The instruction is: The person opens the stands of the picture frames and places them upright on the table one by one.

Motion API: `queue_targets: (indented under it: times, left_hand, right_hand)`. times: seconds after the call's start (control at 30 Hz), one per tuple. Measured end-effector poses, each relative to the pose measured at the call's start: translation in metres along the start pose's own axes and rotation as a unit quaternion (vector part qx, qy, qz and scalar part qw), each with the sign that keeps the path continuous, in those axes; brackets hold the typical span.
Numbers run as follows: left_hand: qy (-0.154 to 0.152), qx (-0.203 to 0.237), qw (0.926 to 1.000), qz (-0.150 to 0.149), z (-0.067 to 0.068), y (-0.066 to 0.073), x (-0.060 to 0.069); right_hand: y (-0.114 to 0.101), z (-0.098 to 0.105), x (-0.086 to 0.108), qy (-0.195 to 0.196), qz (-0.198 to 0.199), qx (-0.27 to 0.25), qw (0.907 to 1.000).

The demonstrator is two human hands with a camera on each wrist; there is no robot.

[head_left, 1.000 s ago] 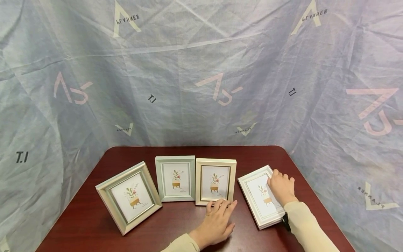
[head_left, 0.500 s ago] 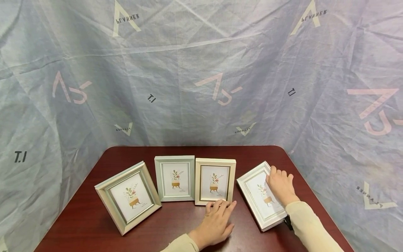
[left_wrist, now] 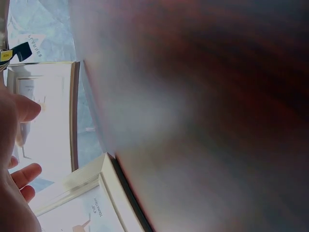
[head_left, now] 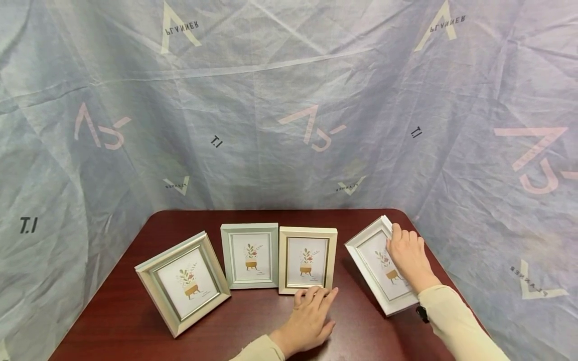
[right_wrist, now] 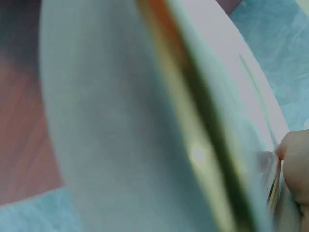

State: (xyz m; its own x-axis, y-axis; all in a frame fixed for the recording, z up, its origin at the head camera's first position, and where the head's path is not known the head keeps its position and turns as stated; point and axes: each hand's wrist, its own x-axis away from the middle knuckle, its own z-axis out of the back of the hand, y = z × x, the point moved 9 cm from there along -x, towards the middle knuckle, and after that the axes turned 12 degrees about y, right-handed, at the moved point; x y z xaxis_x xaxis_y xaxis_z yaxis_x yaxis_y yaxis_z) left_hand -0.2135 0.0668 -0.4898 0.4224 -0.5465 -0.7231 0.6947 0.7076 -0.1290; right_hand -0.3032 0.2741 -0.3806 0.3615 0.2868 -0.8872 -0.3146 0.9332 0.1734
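Observation:
My right hand (head_left: 410, 253) grips the right edge of a white photo frame (head_left: 378, 258), holding it tilted above the table's right side. Its fingers curl over the far edge, and what lies behind is hidden. In the right wrist view the white frame (right_wrist: 106, 116) looms large and blurred, with part of the hand (right_wrist: 297, 166) at the right. My left hand (head_left: 304, 323) lies over the table with fingers spread, its fingertips at the lower edge of an upright cream photo frame (head_left: 331, 260). In the left wrist view, the left hand's thumb (left_wrist: 29, 108) stands apart from its fingers.
A pale green photo frame (head_left: 228, 260) stands beside the cream one. Farther left, a champagne-coloured photo frame (head_left: 155, 298) stands turned at an angle. The dark red table (head_left: 113, 311) has a printed grey cloth (head_left: 253, 125) hanging behind and along its sides.
The white photo frame has risen off the table in my right hand, moving up and slightly right. My left hand and the other frames have stayed in place.

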Motion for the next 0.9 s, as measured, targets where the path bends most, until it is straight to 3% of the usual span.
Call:
queue_targets:
  times: [0.17, 0.37, 0.63, 0.9]
  left_hand:
    - [0.003, 0.001, 1.0, 0.0, 0.0, 0.0, 0.001]
    - [0.006, 0.003, 1.0, 0.0, 0.0, 0.002, 0.002]
    - [0.008, 0.008, 0.9999, 0.004, 0.001, 0.003, 0.001]
    - [0.016, 0.015, 0.9997, -0.005, 0.002, 0.005, 0.001]
  right_hand:
    - [-0.004, 0.012, -0.015, 0.05, 0.054, -0.002, 0.9973]
    - [-0.003, 0.021, -0.029, 0.072, 0.093, -0.022, 0.9929]
    - [-0.004, 0.029, -0.043, 0.067, 0.137, -0.047, 0.9871]
    - [-0.005, 0.037, -0.051, 0.061, 0.146, -0.082, 0.9841]
